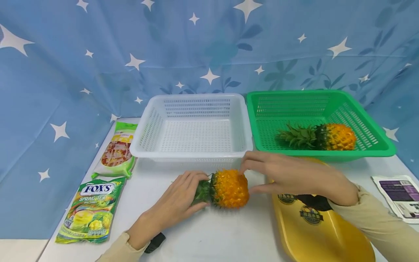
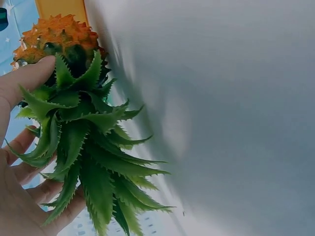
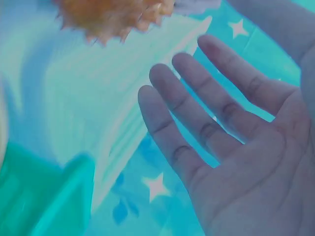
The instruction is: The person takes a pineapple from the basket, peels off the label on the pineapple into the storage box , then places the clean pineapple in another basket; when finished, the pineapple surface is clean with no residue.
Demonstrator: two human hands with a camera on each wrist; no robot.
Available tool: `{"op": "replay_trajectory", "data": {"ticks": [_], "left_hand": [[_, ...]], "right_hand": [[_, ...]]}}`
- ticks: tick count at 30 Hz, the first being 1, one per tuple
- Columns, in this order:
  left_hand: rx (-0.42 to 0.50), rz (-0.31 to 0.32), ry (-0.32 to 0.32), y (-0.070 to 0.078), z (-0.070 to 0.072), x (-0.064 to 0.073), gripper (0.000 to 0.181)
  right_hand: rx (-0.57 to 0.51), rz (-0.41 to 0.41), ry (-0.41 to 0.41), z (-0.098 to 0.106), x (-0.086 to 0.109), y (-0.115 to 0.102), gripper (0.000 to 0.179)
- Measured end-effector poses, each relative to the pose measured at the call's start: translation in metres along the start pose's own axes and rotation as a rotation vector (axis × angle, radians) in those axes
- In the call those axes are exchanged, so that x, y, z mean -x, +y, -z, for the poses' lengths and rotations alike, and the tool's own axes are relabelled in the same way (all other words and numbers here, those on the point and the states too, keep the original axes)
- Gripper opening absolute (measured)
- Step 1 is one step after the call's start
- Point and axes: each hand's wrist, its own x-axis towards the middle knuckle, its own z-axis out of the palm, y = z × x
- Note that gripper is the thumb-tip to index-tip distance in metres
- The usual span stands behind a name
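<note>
A toy-like pineapple (image 1: 230, 189) with an orange, spiky body lies on the white table, its green leaves pointing left. My left hand (image 1: 183, 194) holds it by the crown; in the left wrist view the thumb (image 2: 34, 76) lies where the leaves (image 2: 98, 147) meet the body, and the other fingers are partly hidden behind the leaves. On the body's other side is my right hand (image 1: 278, 174). The right wrist view shows that hand (image 3: 236, 132) with its fingers extended and spread, apart from the orange body (image 3: 115, 17).
Behind stand a white basket (image 1: 193, 154) and a green basket (image 1: 322, 153); a second pineapple (image 1: 338, 137) lies in the green one. Beneath my right forearm is a yellow tray (image 1: 314, 240). Candy bags (image 1: 91, 211) and a snack bag (image 1: 116, 151) lie left, a purple-white packet (image 1: 400, 196) right.
</note>
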Motion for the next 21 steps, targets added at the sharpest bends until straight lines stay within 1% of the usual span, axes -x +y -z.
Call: {"op": "replay_trajectory", "data": {"ticks": [2,5,7,9,11,14,21], "left_hand": [[-0.009,-0.007,-0.003,0.001,0.0,-0.003,0.064],[-0.008,-0.009,0.001,0.002,-0.001,-0.004,0.064],[0.003,-0.002,0.008,0.003,-0.001,-0.003,0.065],[0.012,0.004,0.018,0.003,-0.001,-0.002,0.066],[0.017,0.008,0.029,0.003,-0.001,-0.001,0.066],[0.018,0.01,0.041,0.003,-0.001,0.001,0.067],[0.033,0.014,0.048,0.001,-0.002,0.002,0.067]], "right_hand": [[-0.036,0.011,-0.025,-0.007,-0.009,0.0,0.042],[-0.074,-0.003,-0.085,-0.018,-0.019,0.001,0.061],[-0.071,-0.014,-0.12,-0.024,-0.024,0.001,0.072],[-0.055,-0.001,-0.13,-0.029,-0.027,0.002,0.08],[-0.04,0.009,-0.129,-0.033,-0.028,0.004,0.085],[-0.048,0.006,-0.131,-0.038,-0.03,0.005,0.09],[-0.088,-0.008,-0.137,-0.047,-0.035,0.008,0.09]]}}
